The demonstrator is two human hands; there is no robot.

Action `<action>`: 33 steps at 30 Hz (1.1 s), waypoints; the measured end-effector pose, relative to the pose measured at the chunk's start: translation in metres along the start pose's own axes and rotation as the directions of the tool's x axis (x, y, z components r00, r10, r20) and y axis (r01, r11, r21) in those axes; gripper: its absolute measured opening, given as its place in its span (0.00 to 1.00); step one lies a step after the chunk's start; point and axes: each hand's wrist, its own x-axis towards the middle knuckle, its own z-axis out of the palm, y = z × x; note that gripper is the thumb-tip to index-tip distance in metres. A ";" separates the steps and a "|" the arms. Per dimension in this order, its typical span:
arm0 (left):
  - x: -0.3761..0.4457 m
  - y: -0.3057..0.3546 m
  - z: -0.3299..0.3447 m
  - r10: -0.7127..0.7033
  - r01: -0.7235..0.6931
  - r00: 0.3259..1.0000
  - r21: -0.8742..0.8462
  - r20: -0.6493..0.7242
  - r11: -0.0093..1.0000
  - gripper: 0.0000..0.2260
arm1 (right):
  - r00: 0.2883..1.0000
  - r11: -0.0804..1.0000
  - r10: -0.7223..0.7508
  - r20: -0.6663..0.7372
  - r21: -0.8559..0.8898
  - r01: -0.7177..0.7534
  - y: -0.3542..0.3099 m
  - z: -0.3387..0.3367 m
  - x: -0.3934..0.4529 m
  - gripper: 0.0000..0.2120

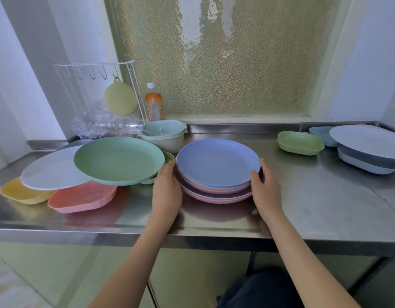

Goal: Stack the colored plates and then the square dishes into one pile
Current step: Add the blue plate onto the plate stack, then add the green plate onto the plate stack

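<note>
A pile of round plates [217, 165] sits mid-counter, a blue one on top and pink and purple ones beneath. My left hand [166, 190] clasps its left rim and my right hand [264, 187] clasps its right rim. To the left, a green plate [118, 160] rests tilted over a white plate [52, 172]. Beneath them lie a pink square dish [81, 197] and a yellow square dish [21, 192]. A green square dish [299, 143] sits at the right.
A steel counter [314, 207] holds everything. At the far right, a white plate [369, 141] rests on blue and grey square dishes [367, 162]. At the back left stand a bowl stack [163, 135], an orange bottle [154, 105] and a wire rack [96, 85].
</note>
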 end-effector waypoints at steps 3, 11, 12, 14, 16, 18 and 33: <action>-0.003 -0.012 -0.022 0.170 -0.158 0.984 0.172 -0.060 0.972 0.21 | 1.000 1.000 0.009 -0.004 0.024 -0.009 0.003 -0.001 0.003 0.25; 0.018 -0.056 -0.045 0.360 -0.257 0.932 0.771 0.038 0.583 0.14 | 1.000 1.000 -0.020 -0.021 0.006 0.021 0.010 -0.001 0.007 0.24; 0.018 -0.056 -0.046 0.360 -0.241 0.933 0.783 0.025 0.573 0.13 | 0.999 1.000 -0.028 -0.023 0.000 0.028 0.011 -0.001 0.008 0.24; 0.019 -0.054 -0.046 0.354 -0.223 0.935 0.786 0.006 0.577 0.12 | 0.999 1.000 -0.028 -0.024 0.007 0.028 0.012 -0.001 0.009 0.24; 0.019 -0.055 -0.045 0.359 -0.223 0.933 0.775 -0.005 0.591 0.10 | 0.999 1.000 -0.027 -0.024 0.007 0.027 0.013 -0.001 0.009 0.24; 0.020 -0.056 -0.045 0.391 -0.223 0.919 0.756 -0.046 0.615 0.07 | 0.999 1.000 -0.028 -0.026 0.005 0.028 0.013 -0.001 0.009 0.24; 0.012 0.031 -0.015 0.610 -0.530 0.752 0.320 -0.250 0.785 0.07 | 0.999 0.999 -0.017 -0.030 0.044 0.019 0.012 -0.001 0.009 0.24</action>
